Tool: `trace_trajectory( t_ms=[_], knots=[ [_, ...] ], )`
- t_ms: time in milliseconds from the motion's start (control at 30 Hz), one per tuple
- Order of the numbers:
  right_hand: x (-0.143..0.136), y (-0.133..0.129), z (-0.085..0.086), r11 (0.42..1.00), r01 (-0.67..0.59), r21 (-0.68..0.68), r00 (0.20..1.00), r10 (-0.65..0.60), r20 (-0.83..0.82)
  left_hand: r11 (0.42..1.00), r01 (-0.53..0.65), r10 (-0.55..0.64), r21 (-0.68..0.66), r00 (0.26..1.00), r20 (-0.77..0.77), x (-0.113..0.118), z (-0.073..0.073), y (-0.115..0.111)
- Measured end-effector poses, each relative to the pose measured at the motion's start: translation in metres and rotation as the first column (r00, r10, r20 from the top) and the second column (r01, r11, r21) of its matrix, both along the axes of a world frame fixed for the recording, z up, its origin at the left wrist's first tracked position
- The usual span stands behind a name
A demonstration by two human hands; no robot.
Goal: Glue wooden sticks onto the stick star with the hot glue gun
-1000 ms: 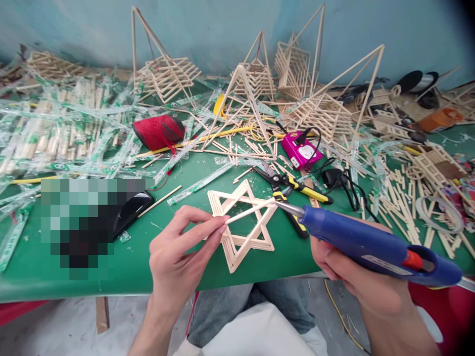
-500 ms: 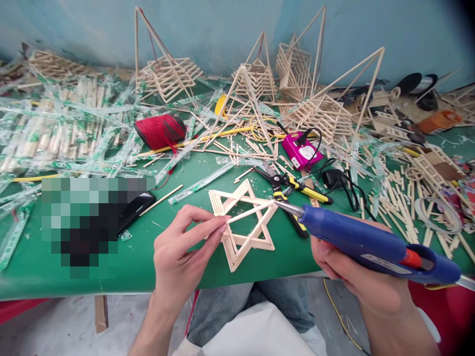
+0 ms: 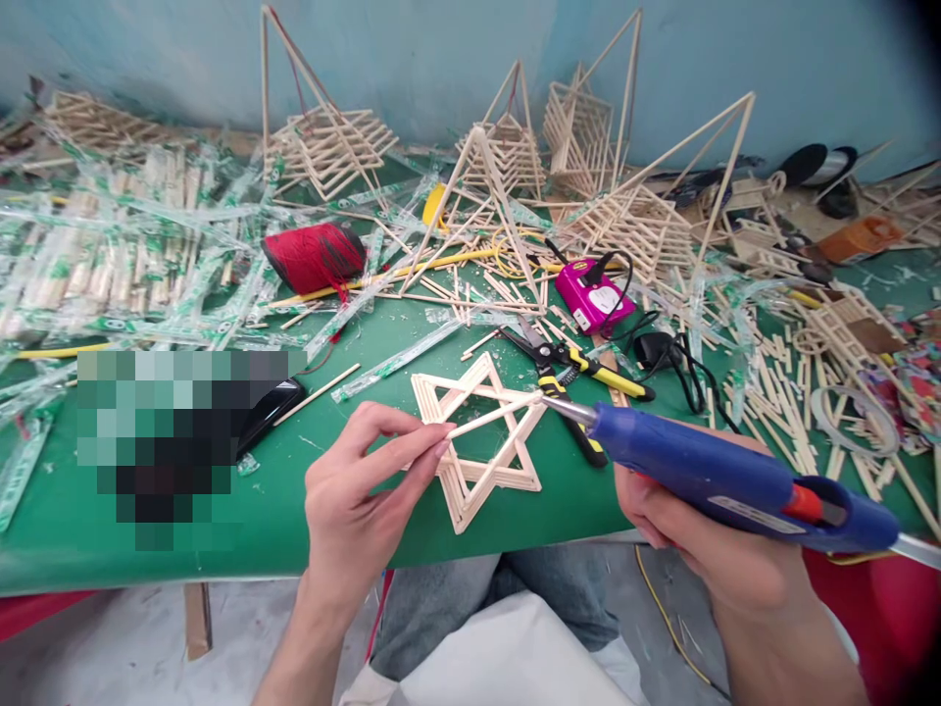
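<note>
My left hand (image 3: 382, 480) pinches one end of a thin wooden stick (image 3: 492, 416) between thumb and fingers. That stick slants above a six-pointed star of layered wooden sticks (image 3: 462, 510) on the green table. Wrapped round a blue glue gun (image 3: 691, 471) is my right hand (image 3: 713, 549). The gun's metal nozzle meets the far end of the held stick, near the star's upper right point. Yellow-and-black pliers (image 3: 610, 375) lie just behind the nozzle, partly under other tools.
Stick frames (image 3: 330, 147) stand along the blue wall. A red thread spool (image 3: 313, 257), a pink power adapter (image 3: 594, 294) and wrapped stick bundles (image 3: 139, 235) lie behind the star. A black phone (image 3: 269, 412) is at left, loose sticks (image 3: 783, 392) at right.
The view has shifted slightly. Both hands keep nearly the same pose, with the stick and the nozzle still together at the star's upper right.
</note>
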State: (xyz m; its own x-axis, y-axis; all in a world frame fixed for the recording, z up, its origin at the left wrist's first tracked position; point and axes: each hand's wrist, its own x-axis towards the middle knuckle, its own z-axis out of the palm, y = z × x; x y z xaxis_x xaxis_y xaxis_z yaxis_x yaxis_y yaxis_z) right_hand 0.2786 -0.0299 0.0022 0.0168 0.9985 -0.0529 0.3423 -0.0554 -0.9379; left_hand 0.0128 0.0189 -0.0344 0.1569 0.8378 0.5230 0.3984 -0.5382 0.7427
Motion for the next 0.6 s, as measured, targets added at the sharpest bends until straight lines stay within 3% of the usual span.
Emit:
trace_trajectory(
  t_ms=[100,600],
  knots=[
    [0.0008,-0.0001,0.0005,0.998,-0.065,-0.014,0.997,0.064,-0.033,1.0,0.008,-0.008,0.007,1.0,0.008,-0.0002,-0.0006,0.0004],
    [-0.0013,-0.0004,0.0029,0.999,-0.049,0.001,0.997,0.049,-0.051,0.999,0.047,-0.047,0.0,0.998,0.051,-0.0017,0.0016,-0.0026]
  ],
)
